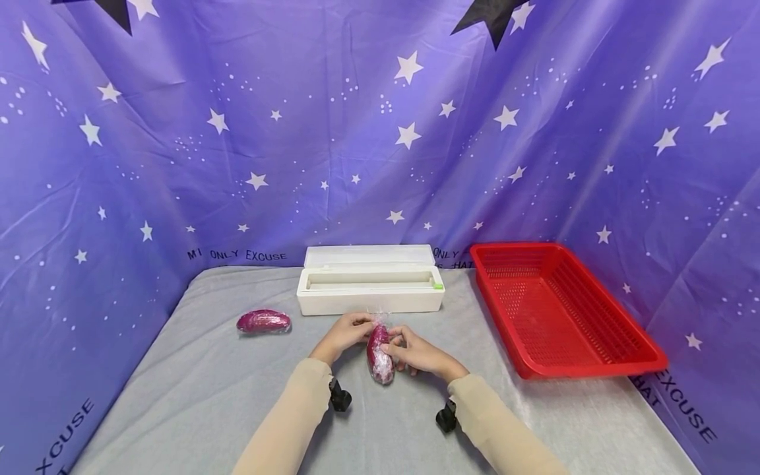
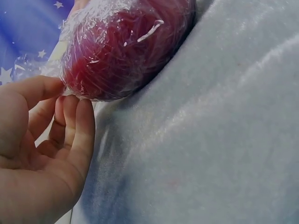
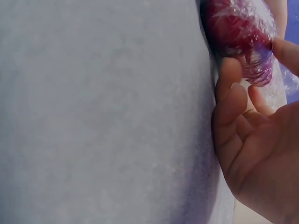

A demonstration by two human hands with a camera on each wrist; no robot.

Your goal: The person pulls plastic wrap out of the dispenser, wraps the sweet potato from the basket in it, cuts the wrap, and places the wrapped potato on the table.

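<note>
An oblong purple-red vegetable (image 1: 380, 356), wrapped in clear, crinkled cling film, lies lengthwise between the two hands. At its far end my left hand (image 1: 350, 331) pinches the film; in the left wrist view, thumb and fingertips meet at the wrapped tip (image 2: 74, 84). From the right side, my right hand (image 1: 418, 351) holds the vegetable, thumb on top and the other fingers curled beside it. The right wrist view shows the thumb against the film and fingertips (image 3: 231, 70) close under the wrapped end. Loose film sticks out past the far tip.
Behind the hands stands a white cling film box (image 1: 371, 302) with its lid raised. A second wrapped purple-red vegetable (image 1: 264, 321) lies to the left on the grey cloth (image 1: 196, 389). A red plastic basket (image 1: 501, 323) sits at the right. Starry purple curtains (image 1: 356, 165) enclose the table.
</note>
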